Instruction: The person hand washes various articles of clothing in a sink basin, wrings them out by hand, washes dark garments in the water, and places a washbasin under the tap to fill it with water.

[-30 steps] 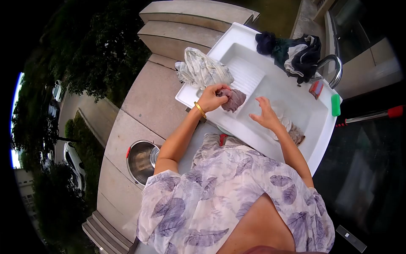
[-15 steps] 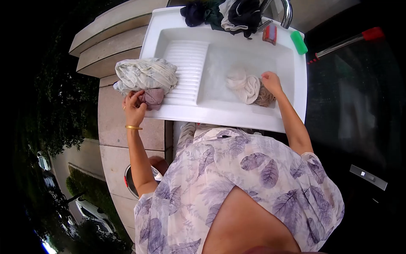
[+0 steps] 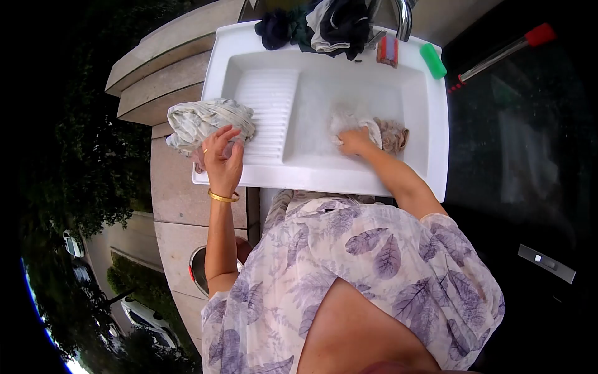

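Note:
My right hand (image 3: 355, 142) reaches down into the basin of a white laundry sink (image 3: 299, 174), its fingers closed on a wet white cloth (image 3: 346, 123). Just right of it lies a crumpled beige-brown cloth (image 3: 392, 136). My left hand (image 3: 223, 161), with a gold bracelet at the wrist, is raised over the sink's left edge, fingers apart and nothing between them. Behind it rests a bundled pale patterned cloth (image 3: 202, 121) beside the ribbed washboard (image 3: 265, 115). A dusty-pink cloth (image 3: 199, 163) is mostly hidden by my left hand.
Dark clothes (image 3: 339, 28) are heaped on the back rim beside the faucet (image 3: 403, 19). A red-edged brush or soap bar (image 3: 387, 51) and a green object (image 3: 433, 60) sit at the back right. A metal bucket (image 3: 198, 271) stands below left.
My left hand has let go of the pink cloth and lifted toward the right. My right hand has moved left from beside the brown cloth onto the white cloth.

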A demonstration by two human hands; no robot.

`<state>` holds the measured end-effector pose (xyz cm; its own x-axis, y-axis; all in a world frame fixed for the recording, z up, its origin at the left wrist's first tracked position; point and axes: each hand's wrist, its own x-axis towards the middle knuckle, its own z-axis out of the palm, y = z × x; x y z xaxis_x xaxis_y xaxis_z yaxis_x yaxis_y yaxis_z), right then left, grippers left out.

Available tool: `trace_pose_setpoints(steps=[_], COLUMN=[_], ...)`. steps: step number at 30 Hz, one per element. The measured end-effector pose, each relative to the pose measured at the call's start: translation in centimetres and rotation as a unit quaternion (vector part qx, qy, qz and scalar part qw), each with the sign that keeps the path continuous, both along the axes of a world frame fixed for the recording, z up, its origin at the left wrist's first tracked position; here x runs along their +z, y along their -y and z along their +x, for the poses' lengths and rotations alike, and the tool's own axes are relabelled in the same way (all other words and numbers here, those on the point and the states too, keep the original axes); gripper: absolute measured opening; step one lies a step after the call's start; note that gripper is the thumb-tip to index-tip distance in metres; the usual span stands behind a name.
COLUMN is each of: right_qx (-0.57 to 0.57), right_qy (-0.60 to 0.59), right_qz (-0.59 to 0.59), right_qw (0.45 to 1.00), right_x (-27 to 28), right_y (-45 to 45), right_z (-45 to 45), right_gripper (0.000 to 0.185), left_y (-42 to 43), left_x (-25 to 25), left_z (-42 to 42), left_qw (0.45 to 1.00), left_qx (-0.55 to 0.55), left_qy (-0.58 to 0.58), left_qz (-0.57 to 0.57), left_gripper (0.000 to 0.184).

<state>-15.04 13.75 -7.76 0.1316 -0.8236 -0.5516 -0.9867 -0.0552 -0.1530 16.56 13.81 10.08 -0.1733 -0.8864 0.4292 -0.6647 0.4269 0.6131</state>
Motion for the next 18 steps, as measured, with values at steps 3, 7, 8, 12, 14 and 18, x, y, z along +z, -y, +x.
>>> trace_pose_setpoints(steps=[3, 7, 8, 12, 14, 18], right_qx=[-0.131, -0.205, -0.192, -0.17, -0.11, -0.081], right_qy=[0.177, 0.277, 0.272, 0.451, 0.453, 0.574], right_qz=[-0.069, -0.167, -0.18, -0.3, -0.361, -0.418], right_qw=[0.973, 0.924, 0.926, 0.823, 0.808, 0.699], right_x=[-1.4, 10.4, 14.3, 25.5, 30.2, 35.5], right_y=[1.2, 3.3, 3.5, 1.7, 0.4, 0.2], right_z=[-2.0, -3.3, -3.4, -4.0, -4.5, -6.3], right_gripper=[0.03, 0.034, 0.036, 0.026, 0.024, 0.023], left_y=[-0.2, 0.8, 1.0, 3.0, 3.6, 4.1], left_x=[-1.7, -4.8, -4.7, -5.7, -5.6, -3.1], left_z=[-3.1, -7.1, -8.3, -13.7, -16.3, -20.8], left_qw=[0.971, 0.941, 0.937, 0.941, 0.94, 0.905], left_qx=[-0.117, -0.198, -0.207, -0.261, -0.292, -0.369], left_qy=[-0.083, -0.057, -0.053, -0.048, -0.076, -0.139], left_qz=[0.191, 0.269, 0.278, 0.212, 0.16, 0.159], left_gripper=[0.018, 0.039, 0.046, 0.075, 0.086, 0.095])
